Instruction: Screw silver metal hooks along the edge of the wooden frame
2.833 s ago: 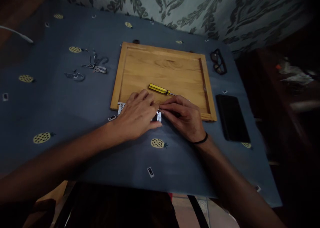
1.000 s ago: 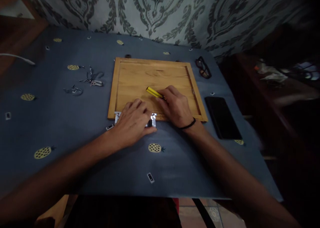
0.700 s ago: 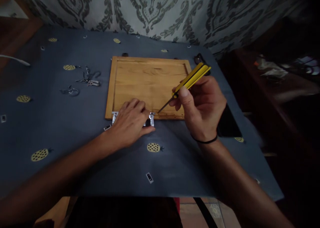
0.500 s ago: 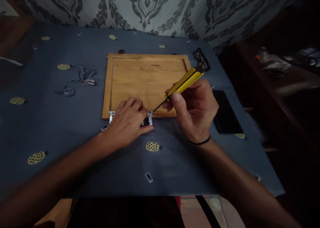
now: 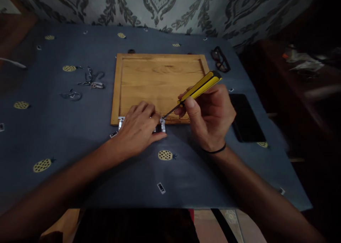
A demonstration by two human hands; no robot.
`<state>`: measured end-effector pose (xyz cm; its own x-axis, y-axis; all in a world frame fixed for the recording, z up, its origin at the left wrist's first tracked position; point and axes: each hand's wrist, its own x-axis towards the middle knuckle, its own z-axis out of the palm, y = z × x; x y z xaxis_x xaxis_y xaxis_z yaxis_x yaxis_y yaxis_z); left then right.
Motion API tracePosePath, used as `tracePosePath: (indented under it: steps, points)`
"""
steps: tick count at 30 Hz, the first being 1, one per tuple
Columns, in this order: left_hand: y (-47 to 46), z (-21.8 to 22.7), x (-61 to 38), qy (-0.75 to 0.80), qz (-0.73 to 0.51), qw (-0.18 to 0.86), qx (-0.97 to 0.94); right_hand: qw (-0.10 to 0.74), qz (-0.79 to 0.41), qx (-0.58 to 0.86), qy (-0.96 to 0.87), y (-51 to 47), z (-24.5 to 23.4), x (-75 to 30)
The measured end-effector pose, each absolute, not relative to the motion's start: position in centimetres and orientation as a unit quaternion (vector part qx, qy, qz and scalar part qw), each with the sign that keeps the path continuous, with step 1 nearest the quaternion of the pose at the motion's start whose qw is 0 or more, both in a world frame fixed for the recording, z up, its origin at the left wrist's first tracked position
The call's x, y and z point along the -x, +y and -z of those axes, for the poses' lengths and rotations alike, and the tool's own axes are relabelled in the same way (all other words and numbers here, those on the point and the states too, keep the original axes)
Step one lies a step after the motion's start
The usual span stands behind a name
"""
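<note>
A framed wooden panel (image 5: 157,83) lies flat on the table. At its near edge sits a shiny metal fitting (image 5: 163,125), its middle mostly covered by my left hand (image 5: 140,127). The fingers of that hand are bent over the fitting, pressing it to the panel, with the thumb along the near side. My right hand (image 5: 210,115) is closed around the yellow and black handle of a screwdriver (image 5: 202,86). The slanted shaft points down to the left, and its tip meets the right end of the fitting. Whether a screw sits under the tip is too small to tell.
Pliers (image 5: 97,85) and small metal pieces (image 5: 71,95) lie left of the panel on the blue patterned tablecloth (image 5: 106,186). To the right are a black phone (image 5: 247,118) and folded eyeglasses (image 5: 220,59). A patterned curtain (image 5: 160,8) hangs behind the table.
The whole view has shifted slightly, with things appearing a little further right. Both hands and the screwdriver keep nearly the same place against the panel and fitting.
</note>
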<state>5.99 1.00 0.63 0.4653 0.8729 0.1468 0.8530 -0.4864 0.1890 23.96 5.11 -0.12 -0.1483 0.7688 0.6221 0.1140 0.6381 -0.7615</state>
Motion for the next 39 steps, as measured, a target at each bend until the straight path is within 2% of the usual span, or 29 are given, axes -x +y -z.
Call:
tracePosePath:
  steps: [16,24,31,39]
  points:
    - [1.0,-0.7,-6.0,0.509,-0.099,0.056,-0.853,0.548,-0.350,0.320,-0.689,4.9,-0.6,-23.9]
    - [1.1,-1.0,-6.1,0.511,-0.087,0.055,-0.853,0.504,-0.393,0.324,-0.698,4.8,-1.5,-24.2]
    - [1.0,-0.7,-6.0,0.509,-0.092,0.048,-0.855,0.523,-0.405,0.338,-0.670,4.4,-1.9,-24.0]
    - [1.0,-1.0,-6.1,0.512,-0.084,0.057,-0.853,0.501,-0.420,0.324,-0.683,4.8,-2.2,-24.3]
